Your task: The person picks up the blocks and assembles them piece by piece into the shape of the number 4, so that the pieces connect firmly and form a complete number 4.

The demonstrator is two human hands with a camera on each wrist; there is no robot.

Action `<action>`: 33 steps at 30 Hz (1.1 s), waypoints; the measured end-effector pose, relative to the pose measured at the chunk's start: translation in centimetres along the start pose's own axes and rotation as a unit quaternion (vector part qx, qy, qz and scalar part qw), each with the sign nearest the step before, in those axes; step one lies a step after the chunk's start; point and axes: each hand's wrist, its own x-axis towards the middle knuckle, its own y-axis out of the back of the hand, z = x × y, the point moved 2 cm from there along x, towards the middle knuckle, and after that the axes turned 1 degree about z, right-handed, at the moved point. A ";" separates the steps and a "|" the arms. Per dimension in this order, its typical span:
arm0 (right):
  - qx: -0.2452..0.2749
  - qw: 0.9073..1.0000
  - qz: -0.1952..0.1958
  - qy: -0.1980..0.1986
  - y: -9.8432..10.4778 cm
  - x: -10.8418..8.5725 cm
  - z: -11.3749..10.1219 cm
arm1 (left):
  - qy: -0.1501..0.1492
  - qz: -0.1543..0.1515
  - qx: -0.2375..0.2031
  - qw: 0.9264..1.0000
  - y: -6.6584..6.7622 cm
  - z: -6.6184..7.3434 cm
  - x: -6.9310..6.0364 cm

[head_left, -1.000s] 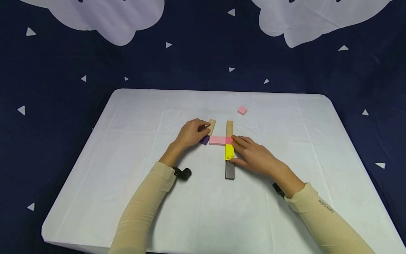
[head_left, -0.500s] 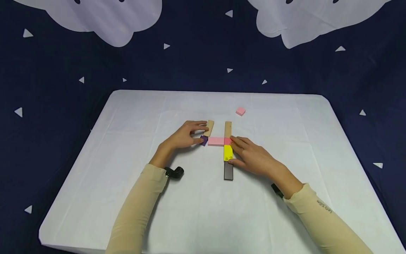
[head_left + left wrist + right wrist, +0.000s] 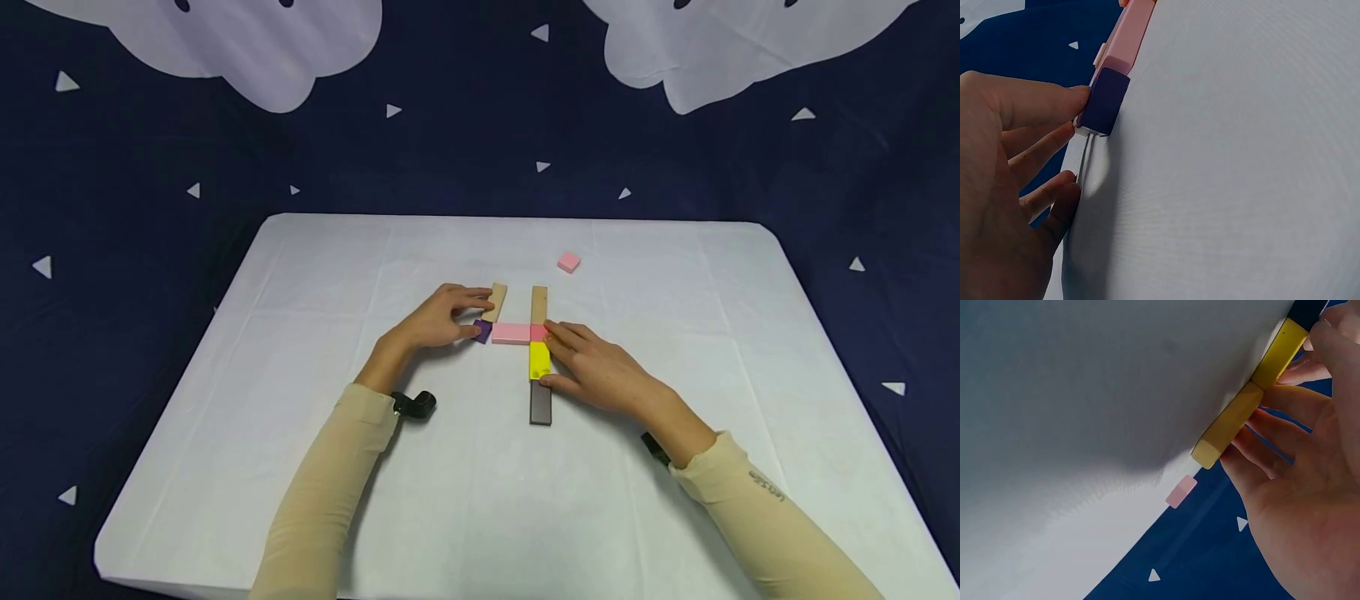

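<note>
Flat coloured blocks lie on the white table. My left hand [image 3: 431,321] touches the purple block [image 3: 482,332] with its thumb, while its fingers reach over the tilted wooden block [image 3: 495,300]. In the left wrist view the thumb lies along the side of the purple block [image 3: 1107,103]. To the right is a long pink block [image 3: 511,334]. It meets a straight column of wooden [image 3: 539,305], pink [image 3: 537,333], yellow [image 3: 539,361] and dark grey [image 3: 541,403] blocks. My right hand [image 3: 600,367], fingers extended, rests against the column's right side.
A loose small pink block [image 3: 569,262] lies beyond the column. Behind the white-covered table [image 3: 337,517] hangs a dark blue cloth [image 3: 480,67] with white triangles and clouds. Black cameras are strapped to both wrists.
The left hand has loosened from the wooden block and shifted slightly left, its thumb coming onto the purple block. The purple block sits a little turned. The right hand stays put.
</note>
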 end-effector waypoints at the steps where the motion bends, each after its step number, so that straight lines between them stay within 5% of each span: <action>1: 0.001 1.000 0.000 0.000 0.0 0.0 0.0 | 0.000 -0.001 -0.001 1.000 0.0 0.0 0.0; 7: 0.001 1.000 0.000 -0.002 -0.3 0.0 0.0 | -0.011 -0.001 -0.017 1.000 0.0 -0.3 0.0; 16: -0.004 1.000 0.003 0.003 -0.3 0.0 0.1 | 0.036 0.058 -0.005 0.998 -0.5 -0.1 -0.9; 33: 0.000 1.000 0.002 0.000 -0.1 0.0 0.1 | 0.022 0.078 0.007 0.997 -0.9 0.0 -1.2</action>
